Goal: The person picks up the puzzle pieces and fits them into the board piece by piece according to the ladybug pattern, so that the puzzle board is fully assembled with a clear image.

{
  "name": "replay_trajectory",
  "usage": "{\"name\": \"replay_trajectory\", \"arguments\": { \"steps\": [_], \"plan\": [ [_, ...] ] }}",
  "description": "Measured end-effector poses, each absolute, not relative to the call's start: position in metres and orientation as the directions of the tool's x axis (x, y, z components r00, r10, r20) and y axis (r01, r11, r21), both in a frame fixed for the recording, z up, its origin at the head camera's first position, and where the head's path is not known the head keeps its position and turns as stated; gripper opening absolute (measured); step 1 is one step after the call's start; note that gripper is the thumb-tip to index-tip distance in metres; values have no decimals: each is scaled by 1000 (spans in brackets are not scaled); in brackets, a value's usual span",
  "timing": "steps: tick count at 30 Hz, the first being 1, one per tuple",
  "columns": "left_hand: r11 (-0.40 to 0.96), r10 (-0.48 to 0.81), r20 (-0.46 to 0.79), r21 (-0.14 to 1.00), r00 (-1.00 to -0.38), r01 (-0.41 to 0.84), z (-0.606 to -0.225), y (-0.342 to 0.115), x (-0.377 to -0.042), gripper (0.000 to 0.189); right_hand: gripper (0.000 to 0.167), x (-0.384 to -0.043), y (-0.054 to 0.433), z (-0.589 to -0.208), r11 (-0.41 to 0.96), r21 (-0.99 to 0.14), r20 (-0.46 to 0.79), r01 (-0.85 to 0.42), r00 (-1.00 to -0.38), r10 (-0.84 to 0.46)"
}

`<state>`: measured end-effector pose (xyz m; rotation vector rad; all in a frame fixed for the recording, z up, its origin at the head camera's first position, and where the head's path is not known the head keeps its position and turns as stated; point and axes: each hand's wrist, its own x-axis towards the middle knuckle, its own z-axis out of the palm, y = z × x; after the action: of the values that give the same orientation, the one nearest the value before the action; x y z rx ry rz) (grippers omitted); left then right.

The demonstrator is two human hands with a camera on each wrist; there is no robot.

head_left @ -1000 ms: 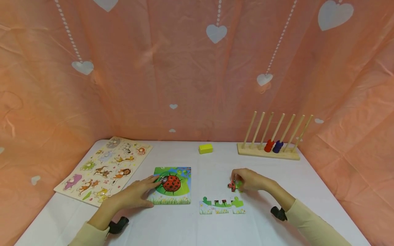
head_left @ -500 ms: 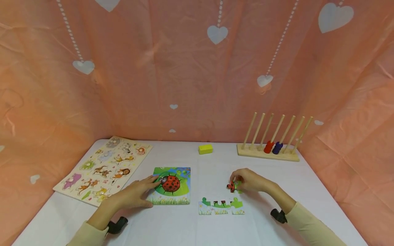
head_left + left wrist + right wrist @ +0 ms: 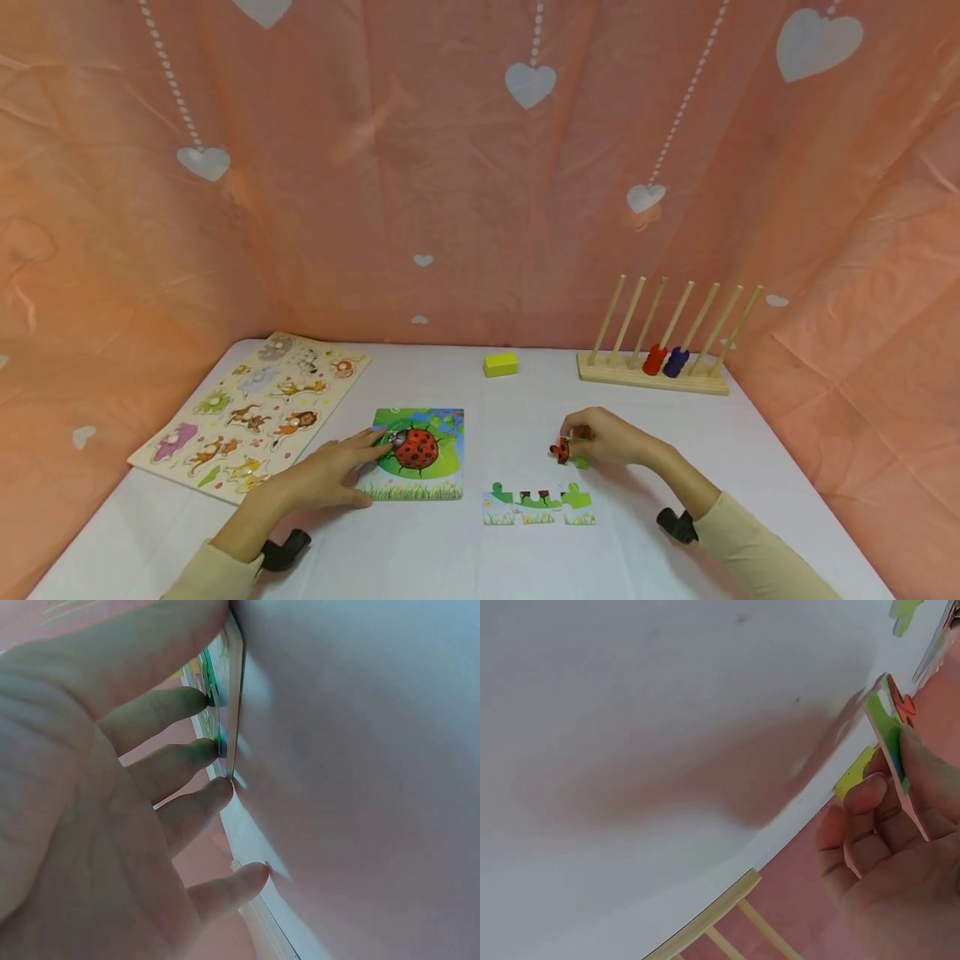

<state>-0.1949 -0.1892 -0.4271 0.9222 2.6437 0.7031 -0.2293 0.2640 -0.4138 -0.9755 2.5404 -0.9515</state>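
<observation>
In the head view, a square ladybug picture board lies on the white table. My left hand rests at its left side, fingers spread and nearly straight, fingertips over the edge. The left wrist view has several fingertips along the edge of the board. Over to the right, my right hand pinches a red-and-green jigsaw piece with black spots. Its green part shows between thumb and fingers in the right wrist view. Just below this hand lies a row of jigsaw pieces printed with grass.
At the left lies a wooden animal knob puzzle. A yellow block sits at the back middle. A wooden peg stand with a red and a blue bead piece stands at the back right, before a pink curtain.
The red part of the held jigsaw piece has shifted slightly left and turned a little in my right hand. My left hand has stayed on the board.
</observation>
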Motion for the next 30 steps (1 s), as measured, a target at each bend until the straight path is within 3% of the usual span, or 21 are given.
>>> {"name": "replay_trajectory", "arguments": {
  "steps": [6,12,30],
  "plan": [
    [672,645,-71,526,-761,521,-429,-190,-196,78,10,-236,252,-412,486,-662,72,-570,-694,-717],
    [674,642,-75,530,-763,515,-431,-192,-195,78,11,-247,223,-412,509,-669,40,-542,-710,-703],
    [682,642,-84,516,-762,518,-428,-189,-194,78,16,-269,109,-406,467,-636,-4,-614,-602,-798]
  ]
}}
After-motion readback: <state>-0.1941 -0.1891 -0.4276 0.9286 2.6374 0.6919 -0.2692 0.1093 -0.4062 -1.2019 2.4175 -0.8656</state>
